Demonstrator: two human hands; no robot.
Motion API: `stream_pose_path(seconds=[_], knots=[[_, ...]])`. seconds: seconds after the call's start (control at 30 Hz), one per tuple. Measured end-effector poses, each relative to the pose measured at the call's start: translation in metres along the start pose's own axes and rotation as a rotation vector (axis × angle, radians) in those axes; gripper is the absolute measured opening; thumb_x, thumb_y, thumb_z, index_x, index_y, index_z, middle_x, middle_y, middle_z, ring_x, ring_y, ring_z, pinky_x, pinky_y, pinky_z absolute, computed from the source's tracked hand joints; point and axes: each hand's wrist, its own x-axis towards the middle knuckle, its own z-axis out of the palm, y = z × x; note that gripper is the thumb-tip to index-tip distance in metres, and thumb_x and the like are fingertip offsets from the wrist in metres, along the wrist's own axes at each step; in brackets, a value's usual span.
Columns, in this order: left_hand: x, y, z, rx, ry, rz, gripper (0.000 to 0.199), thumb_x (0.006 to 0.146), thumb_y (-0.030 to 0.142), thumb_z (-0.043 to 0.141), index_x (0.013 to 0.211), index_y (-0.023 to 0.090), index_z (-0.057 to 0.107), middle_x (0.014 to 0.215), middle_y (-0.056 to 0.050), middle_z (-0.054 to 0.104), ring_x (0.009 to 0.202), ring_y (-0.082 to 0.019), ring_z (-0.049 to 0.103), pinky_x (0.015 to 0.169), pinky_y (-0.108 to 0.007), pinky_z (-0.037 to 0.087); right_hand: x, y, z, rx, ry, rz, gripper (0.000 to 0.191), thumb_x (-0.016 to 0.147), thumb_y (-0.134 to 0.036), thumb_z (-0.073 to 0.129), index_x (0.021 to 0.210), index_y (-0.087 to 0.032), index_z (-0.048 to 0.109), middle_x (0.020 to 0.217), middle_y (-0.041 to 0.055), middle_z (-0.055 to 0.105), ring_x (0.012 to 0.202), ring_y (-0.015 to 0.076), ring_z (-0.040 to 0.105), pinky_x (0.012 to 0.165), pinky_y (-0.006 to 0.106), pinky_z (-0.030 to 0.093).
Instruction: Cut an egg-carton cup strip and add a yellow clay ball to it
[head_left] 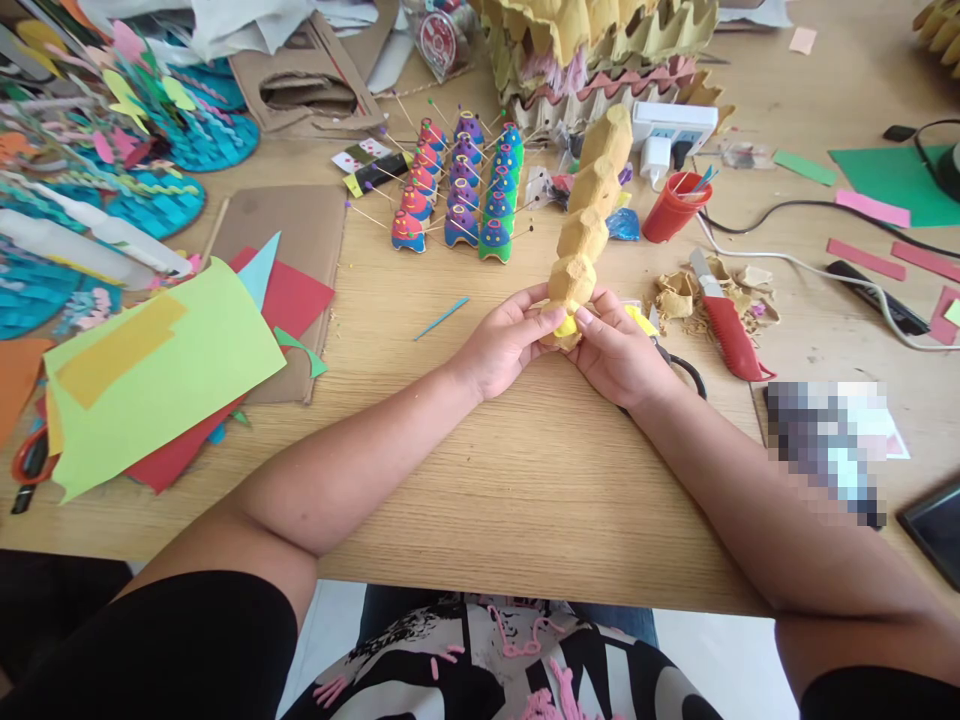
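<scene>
A long yellow strip of egg-carton cups [587, 220] points away from me over the table, its near end between my two hands. My left hand [506, 340] grips the near end from the left, thumb on a small bright yellow patch [568, 326]. From the right, my right hand [619, 345] pinches the same end, with its thumb beside the other thumb. The fingers beneath the strip are partly hidden. Behind and to the left stand three painted caterpillars, one red [417, 195], one purple [463, 185] and one green and blue [501, 200], with pins stuck in them.
A red knife [731, 325] lies by carton scraps on the right. Behind it are a red cup [673, 208] and a white power strip [675, 125]. Egg cartons [600, 50] are stacked at the back. Coloured paper [172, 370] and cardboard [281, 240] lie left; a blue stick [441, 318] is nearer.
</scene>
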Motion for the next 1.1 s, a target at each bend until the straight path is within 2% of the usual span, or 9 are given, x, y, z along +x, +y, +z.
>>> stream_pose_path(seconds=[0.17,0.4,0.67,0.87,1.1], knots=[[-0.001,0.003,0.001,-0.037,0.023,-0.019,0.048,0.077,0.034,0.103,0.118,0.023,0.079,0.102,0.002,0.084,0.087,-0.010,0.075,0.078,-0.022,0.057,0.000,-0.003,-0.001,0.014,-0.037,0.013,0.049,0.085,-0.064,0.093,0.113,-0.034,0.066,0.121,0.0009,0.083,0.128,0.0269,0.076,0.102,0.047,0.069],[-0.001,0.008,-0.002,-0.028,0.059,-0.053,0.039,0.088,0.039,0.096,0.119,0.024,0.080,0.102,0.001,0.083,0.085,-0.010,0.076,0.075,-0.021,0.058,0.001,-0.001,-0.005,0.020,-0.061,0.040,0.053,0.082,-0.048,0.098,0.123,-0.035,0.067,0.121,0.0004,0.084,0.127,0.0253,0.076,0.106,0.047,0.068],[-0.002,0.011,0.002,-0.024,0.043,-0.066,0.033,0.088,0.038,0.096,0.113,0.023,0.079,0.097,0.002,0.081,0.079,-0.008,0.073,0.071,-0.019,0.057,0.002,0.004,-0.005,-0.002,-0.021,0.000,0.058,0.079,-0.047,0.102,0.123,-0.036,0.066,0.108,-0.0039,0.085,0.106,0.0208,0.081,0.097,0.040,0.070],[-0.002,0.011,0.003,0.007,0.040,-0.058,0.031,0.090,0.039,0.095,0.112,0.024,0.081,0.100,0.001,0.081,0.079,-0.008,0.073,0.071,-0.018,0.057,0.001,0.002,-0.003,-0.018,-0.013,-0.010,0.061,0.077,-0.048,0.104,0.120,-0.034,0.064,0.104,-0.0036,0.085,0.103,0.0214,0.081,0.094,0.039,0.069],[-0.002,0.010,0.002,-0.017,0.013,-0.046,0.034,0.086,0.039,0.098,0.110,0.022,0.081,0.097,0.001,0.081,0.077,-0.008,0.072,0.069,-0.017,0.057,0.002,0.003,-0.003,-0.030,0.001,-0.017,0.063,0.074,-0.047,0.107,0.119,-0.033,0.064,0.098,-0.0050,0.084,0.091,0.0180,0.078,0.085,0.034,0.066]])
